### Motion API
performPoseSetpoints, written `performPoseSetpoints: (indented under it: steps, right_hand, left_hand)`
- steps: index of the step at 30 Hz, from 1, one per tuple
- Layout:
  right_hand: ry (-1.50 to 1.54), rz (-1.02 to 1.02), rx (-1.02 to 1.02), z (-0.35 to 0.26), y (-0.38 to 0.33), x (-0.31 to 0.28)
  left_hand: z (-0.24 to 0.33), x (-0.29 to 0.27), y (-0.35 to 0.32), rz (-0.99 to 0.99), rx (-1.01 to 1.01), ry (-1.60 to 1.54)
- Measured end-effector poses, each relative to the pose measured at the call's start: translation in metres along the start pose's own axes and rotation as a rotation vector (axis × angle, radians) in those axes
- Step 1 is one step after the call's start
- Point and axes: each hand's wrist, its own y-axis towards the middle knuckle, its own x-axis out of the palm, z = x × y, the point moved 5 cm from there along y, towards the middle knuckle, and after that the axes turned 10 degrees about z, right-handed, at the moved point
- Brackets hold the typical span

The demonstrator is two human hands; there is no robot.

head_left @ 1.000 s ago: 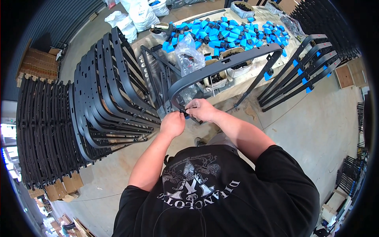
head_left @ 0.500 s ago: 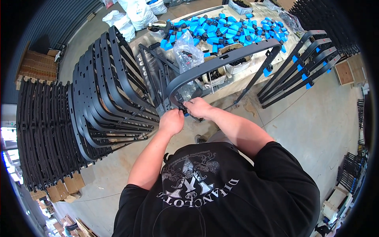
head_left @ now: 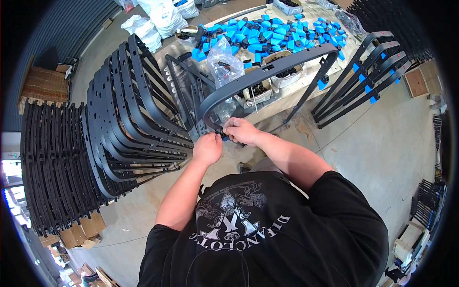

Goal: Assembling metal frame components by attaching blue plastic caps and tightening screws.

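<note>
**Head view: both hands closed on the lower end of a curved frame**

Head camera looks down on the person's two hands, which meet at the near end of a dark grey curved frame [head_left: 267,71]. The left hand [head_left: 207,148] is curled into a loose fist just left of that end, its fingers folded in toward a small black part [head_left: 221,132] that sits between the two hands. The right hand [head_left: 241,130] is pinched shut on the same spot from the other side, with a sliver of blue showing at its fingertips; what exactly it pinches is too small to tell.

From the grip the frame rises away from the person, arches to the right over the workbench [head_left: 282,98], and drops down again on a straight leg. Its held end lies directly between the hands, touching both.

On the bench lie a heap of blue plastic pieces [head_left: 267,33] and a clear plastic bag [head_left: 224,60]. A stack of black frames [head_left: 129,115] stands just left of the hands.
</note>
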Motion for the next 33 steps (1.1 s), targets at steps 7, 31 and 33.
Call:
performPoseSetpoints:
  steps: [7, 31, 33]
  right_hand:
    - [0.141, -0.046, -0.007, 0.001, 0.001, -0.002]
    - [-0.394, 0.039, -0.063, -0.011, 0.005, -0.002]
    - [-0.397, 0.096, -0.055, -0.011, 0.006, -0.001]
  left_hand:
    - [0.0, 0.0, 0.001, 0.011, -0.008, -0.011]
    - [0.004, -0.002, 0.001, -0.001, -0.006, -0.011]
    - [0.003, -0.002, 0.001, 0.009, -0.004, -0.014]
